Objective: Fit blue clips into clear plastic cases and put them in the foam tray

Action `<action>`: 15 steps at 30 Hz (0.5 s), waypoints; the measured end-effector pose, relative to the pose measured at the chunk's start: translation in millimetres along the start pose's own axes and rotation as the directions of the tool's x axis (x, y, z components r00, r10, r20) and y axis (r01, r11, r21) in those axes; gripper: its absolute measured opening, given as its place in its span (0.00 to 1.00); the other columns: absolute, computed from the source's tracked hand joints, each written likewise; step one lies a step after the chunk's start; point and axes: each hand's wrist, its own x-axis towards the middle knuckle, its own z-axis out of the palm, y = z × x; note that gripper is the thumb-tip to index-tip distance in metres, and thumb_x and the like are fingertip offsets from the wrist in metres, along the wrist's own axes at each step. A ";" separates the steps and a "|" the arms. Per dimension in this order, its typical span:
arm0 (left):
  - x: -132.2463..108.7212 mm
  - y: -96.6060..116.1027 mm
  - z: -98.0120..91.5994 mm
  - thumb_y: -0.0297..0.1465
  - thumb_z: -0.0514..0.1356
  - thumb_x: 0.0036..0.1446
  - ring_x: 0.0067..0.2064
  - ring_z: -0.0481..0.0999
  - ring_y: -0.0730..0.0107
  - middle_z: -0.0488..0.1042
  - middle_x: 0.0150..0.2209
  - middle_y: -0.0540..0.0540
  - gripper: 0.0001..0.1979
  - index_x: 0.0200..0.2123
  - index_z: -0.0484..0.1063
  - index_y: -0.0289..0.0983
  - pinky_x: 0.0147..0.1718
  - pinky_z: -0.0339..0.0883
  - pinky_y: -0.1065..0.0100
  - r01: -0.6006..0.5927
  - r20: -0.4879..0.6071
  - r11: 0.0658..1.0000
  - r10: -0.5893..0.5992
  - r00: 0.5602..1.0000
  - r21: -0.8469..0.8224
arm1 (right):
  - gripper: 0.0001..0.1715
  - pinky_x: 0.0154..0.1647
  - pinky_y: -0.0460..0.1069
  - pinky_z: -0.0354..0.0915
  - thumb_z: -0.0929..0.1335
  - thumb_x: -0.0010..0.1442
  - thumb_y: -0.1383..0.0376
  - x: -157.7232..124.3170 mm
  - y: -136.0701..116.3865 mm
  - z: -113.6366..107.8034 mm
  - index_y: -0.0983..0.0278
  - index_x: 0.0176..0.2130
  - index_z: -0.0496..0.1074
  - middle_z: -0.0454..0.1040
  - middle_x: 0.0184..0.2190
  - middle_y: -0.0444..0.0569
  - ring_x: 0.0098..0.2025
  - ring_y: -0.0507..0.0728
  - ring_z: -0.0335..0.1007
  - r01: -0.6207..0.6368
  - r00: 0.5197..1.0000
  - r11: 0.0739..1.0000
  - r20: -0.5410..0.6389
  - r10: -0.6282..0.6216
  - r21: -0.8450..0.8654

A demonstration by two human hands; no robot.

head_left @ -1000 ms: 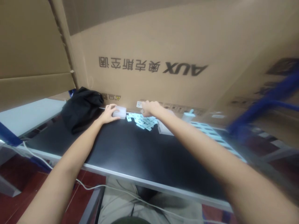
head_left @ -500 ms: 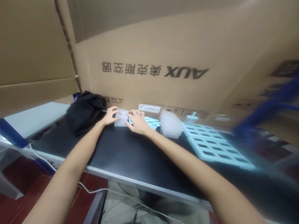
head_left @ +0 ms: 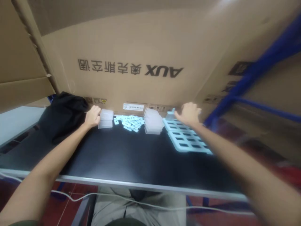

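Note:
My left hand (head_left: 92, 116) rests at the left edge of two clear plastic boxes (head_left: 105, 119). Its fingers are curled in, and what they hold, if anything, is hidden. Over the far part of the light-blue slotted tray (head_left: 180, 145) is my right hand (head_left: 189, 113), slightly blurred, thumb apart from the fingers and nothing visible in it. Just left of that thumb stands a small light-blue block with a knob on top (head_left: 170, 115). Between the hands lie a loose pile of flat light-blue pieces (head_left: 130, 121) and a stack of frosted plastic boxes (head_left: 153, 121).
A large cardboard box (head_left: 131, 37) walls off the back of the black table (head_left: 131, 157). A black cloth bundle (head_left: 63, 116) lies at the left. Blue metal bars (head_left: 254, 73) rise on the right, and a white cable (head_left: 131, 199) runs below the front edge.
My right hand has left the clear boxes and moved right, over the blue tray. My left hand has stayed beside the boxes. The view has turned rightward, uncovering the pile of blue pieces.

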 end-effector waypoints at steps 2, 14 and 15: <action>22.1 11.8 -2.9 0.32 0.52 0.49 0.35 0.70 0.53 0.67 0.29 0.42 0.03 0.29 0.63 0.42 0.34 0.65 0.55 -0.117 0.047 0.990 0.114 0.992 0.079 | 0.37 0.60 0.64 0.57 0.66 0.62 0.43 -6.7 -2.4 17.5 0.72 0.53 0.69 0.70 0.54 0.69 0.60 0.73 0.61 -0.132 0.987 0.989 0.104 0.125 0.068; 198.3 38.8 -33.5 0.35 0.56 0.50 0.33 0.71 0.62 0.74 0.32 0.45 0.17 0.44 0.70 0.37 0.32 0.58 0.64 -0.359 0.136 0.866 0.332 0.933 0.349 | 0.40 0.52 0.56 0.69 0.68 0.60 0.41 -5.7 -23.6 75.2 0.72 0.54 0.75 0.80 0.45 0.68 0.52 0.68 0.76 -0.369 0.901 0.922 0.291 0.323 0.118; 203.1 42.3 -33.1 0.36 0.56 0.50 0.35 0.72 0.60 0.75 0.34 0.44 0.17 0.44 0.70 0.36 0.33 0.59 0.63 -0.387 0.157 0.850 0.354 0.922 0.358 | 0.40 0.52 0.56 0.69 0.68 0.61 0.41 -6.4 -24.7 74.6 0.73 0.54 0.75 0.79 0.46 0.69 0.53 0.68 0.76 -0.375 0.898 0.920 0.290 0.331 0.112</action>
